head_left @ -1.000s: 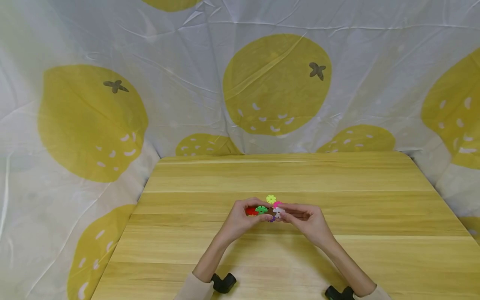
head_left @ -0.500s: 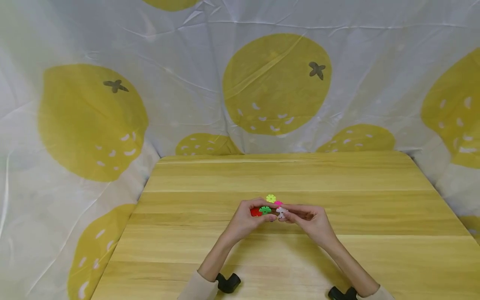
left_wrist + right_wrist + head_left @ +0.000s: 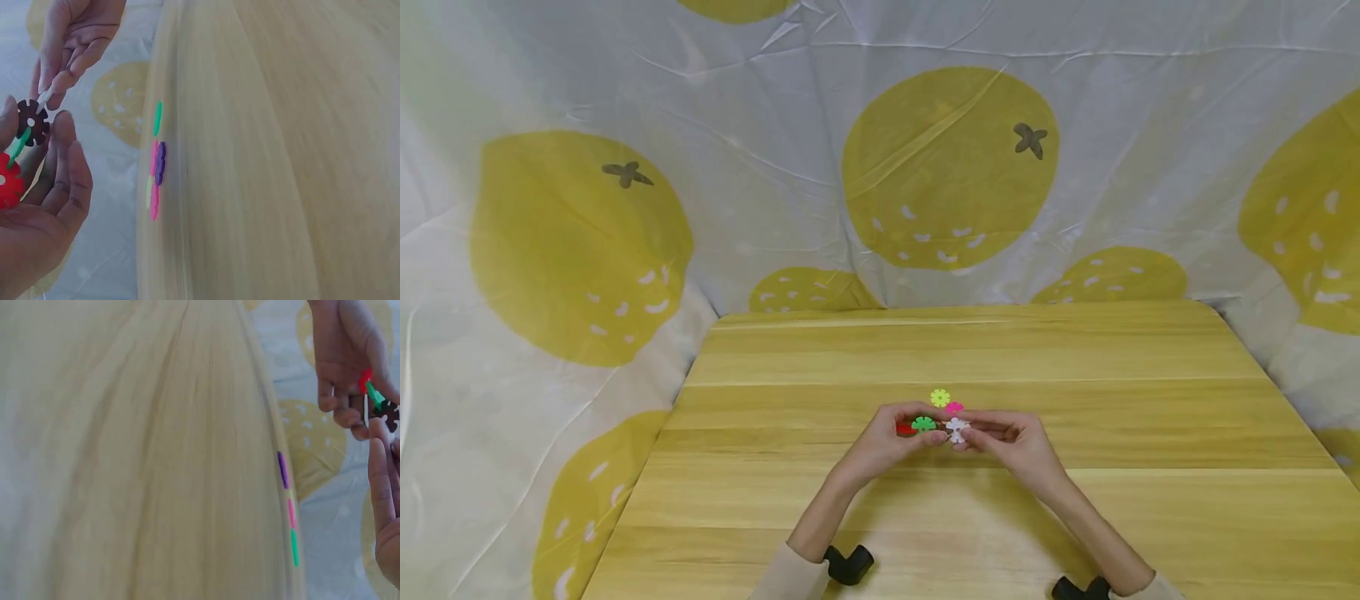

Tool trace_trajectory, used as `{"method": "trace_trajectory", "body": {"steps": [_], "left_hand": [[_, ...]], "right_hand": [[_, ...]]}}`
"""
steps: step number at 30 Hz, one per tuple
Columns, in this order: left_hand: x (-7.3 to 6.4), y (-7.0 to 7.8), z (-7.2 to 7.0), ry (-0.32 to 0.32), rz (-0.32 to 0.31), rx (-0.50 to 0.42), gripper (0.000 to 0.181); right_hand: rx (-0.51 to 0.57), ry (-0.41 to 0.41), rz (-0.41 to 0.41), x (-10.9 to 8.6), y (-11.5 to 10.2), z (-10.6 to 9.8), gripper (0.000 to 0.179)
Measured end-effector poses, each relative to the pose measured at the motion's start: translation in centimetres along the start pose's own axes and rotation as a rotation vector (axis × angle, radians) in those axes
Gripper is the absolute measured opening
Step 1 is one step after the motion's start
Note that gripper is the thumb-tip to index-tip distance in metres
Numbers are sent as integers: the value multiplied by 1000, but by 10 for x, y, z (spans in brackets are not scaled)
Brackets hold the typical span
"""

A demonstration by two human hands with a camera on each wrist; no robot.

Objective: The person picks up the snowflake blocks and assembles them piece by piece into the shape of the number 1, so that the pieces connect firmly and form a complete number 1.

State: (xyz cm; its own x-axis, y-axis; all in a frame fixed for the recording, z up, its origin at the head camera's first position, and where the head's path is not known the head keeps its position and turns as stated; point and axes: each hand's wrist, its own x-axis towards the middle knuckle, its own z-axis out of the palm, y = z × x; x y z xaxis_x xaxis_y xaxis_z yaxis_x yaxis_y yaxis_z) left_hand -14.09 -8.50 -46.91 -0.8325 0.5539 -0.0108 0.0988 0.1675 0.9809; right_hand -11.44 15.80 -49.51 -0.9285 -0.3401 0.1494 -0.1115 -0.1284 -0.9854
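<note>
Above the table, my left hand holds a short chain of notched plastic snowflake discs. A red disc lies in the palm, a green disc slots into it, and a dark brown disc sits at the outer end by the fingertips. My right hand pinches a white snowflake disc between thumb and fingers. In the left wrist view the white disc stands edge-on right at the rim of the brown one. The right wrist view shows the brown disc at the right fingertips, partly hidden.
Beyond the hands, a yellow disc and a pink disc lie on the wooden table. Purple discs and a loose green disc lie there too. A lemon-print cloth hangs behind the table.
Both hands shifted slightly right, then back left, staying close together. The white disc faces the head camera more fully. A purple disc seen between the hands earlier is hidden now.
</note>
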Motion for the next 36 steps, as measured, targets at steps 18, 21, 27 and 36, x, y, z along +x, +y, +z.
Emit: {"method": "trace_trajectory", "body": {"steps": [18, 21, 27, 36], "left_hand": [[-4, 5, -1, 70, 49, 293, 39], [-4, 7, 2, 87, 98, 372, 40], [-2, 11, 9, 131, 163, 473, 40], [1, 6, 11, 143, 192, 365, 37]], "right_hand": [[83, 31, 110, 1, 4, 6, 43], [81, 44, 123, 1, 5, 7, 43], [57, 84, 149, 1, 6, 9, 43], [50, 102, 185, 1, 5, 10, 46]]}}
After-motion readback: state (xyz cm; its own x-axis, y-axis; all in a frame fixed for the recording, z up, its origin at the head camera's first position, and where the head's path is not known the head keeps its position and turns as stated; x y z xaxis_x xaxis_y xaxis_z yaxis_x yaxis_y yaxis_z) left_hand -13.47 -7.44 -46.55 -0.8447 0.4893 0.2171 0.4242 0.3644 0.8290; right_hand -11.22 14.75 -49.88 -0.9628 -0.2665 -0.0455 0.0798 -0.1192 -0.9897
